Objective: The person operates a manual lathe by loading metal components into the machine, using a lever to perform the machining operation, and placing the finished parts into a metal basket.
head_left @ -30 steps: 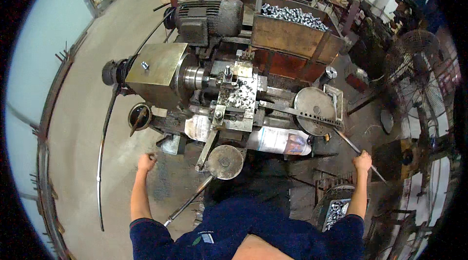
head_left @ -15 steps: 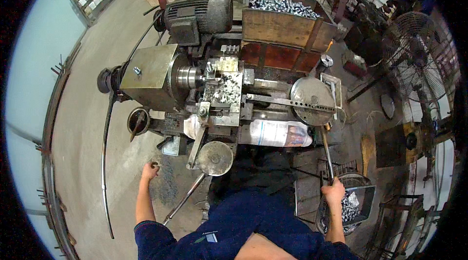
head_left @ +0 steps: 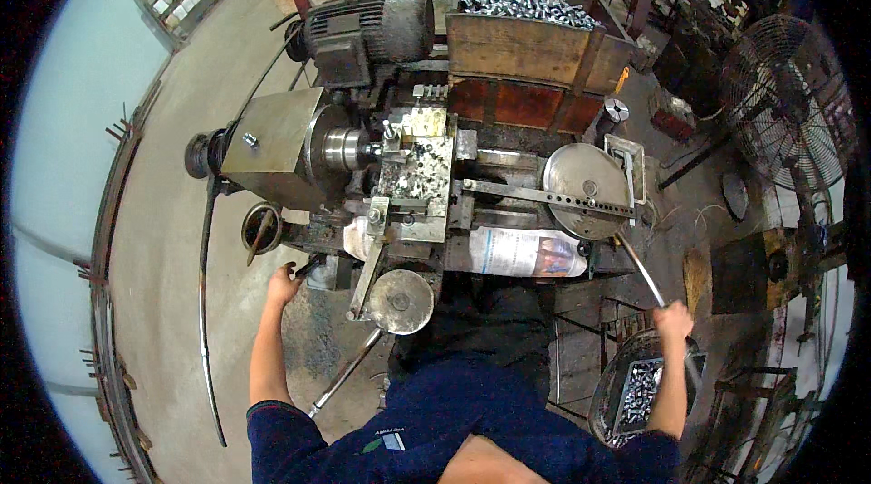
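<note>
My right hand (head_left: 673,321) is wrapped round a long metal lever (head_left: 641,272), which runs down from beside a large round plate (head_left: 581,171) on the right of a lathe (head_left: 413,166). At the lathe's near left, my left hand (head_left: 284,284) has its fingers closed at the end of a short black handle (head_left: 310,266). A second lever (head_left: 347,375) slants down from a smaller round plate (head_left: 401,301), with neither hand on it. On the left, the headstock (head_left: 272,135) carries a shiny chuck (head_left: 345,150). Metal chips cover the cross slide (head_left: 413,171).
A bin (head_left: 626,407) of small metal parts stands below my right forearm. Behind the lathe is a wooden box (head_left: 522,48) heaped with shiny parts, beside a motor (head_left: 367,30). A pot (head_left: 261,228) hangs at the left, a long rod (head_left: 205,321) beyond it. A fan (head_left: 780,103) stands right.
My right hand has swung the right lever outward to the right. My left hand has moved up from over the floor to the black handle. The view has shifted slightly.
</note>
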Tool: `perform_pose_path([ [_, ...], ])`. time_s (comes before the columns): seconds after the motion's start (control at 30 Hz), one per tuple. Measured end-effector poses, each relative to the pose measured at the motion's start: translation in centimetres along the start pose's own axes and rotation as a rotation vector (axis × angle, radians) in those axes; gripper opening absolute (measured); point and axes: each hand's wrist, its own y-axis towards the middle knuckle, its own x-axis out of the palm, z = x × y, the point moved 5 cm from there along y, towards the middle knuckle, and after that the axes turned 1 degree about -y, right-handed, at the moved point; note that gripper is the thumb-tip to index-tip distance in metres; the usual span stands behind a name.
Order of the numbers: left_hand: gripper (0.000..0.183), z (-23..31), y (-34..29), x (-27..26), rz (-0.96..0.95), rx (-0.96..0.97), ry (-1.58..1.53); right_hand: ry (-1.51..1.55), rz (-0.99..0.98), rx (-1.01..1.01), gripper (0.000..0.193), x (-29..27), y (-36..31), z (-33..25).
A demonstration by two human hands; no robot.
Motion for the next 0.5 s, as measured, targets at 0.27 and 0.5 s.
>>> perform_pose_path([
  [0.27,0.033,2.9,0.6,6.0,0.081,-0.241,0.191,-0.118,0.159,0.094,0.027,-5.1,12.0,-2.6],
  [0.5,0.035,3.8,2.4,4.3,-0.109,0.067,0.332,-0.108,0.268,0.158,0.027,-4.0,13.8,-1.5],
])
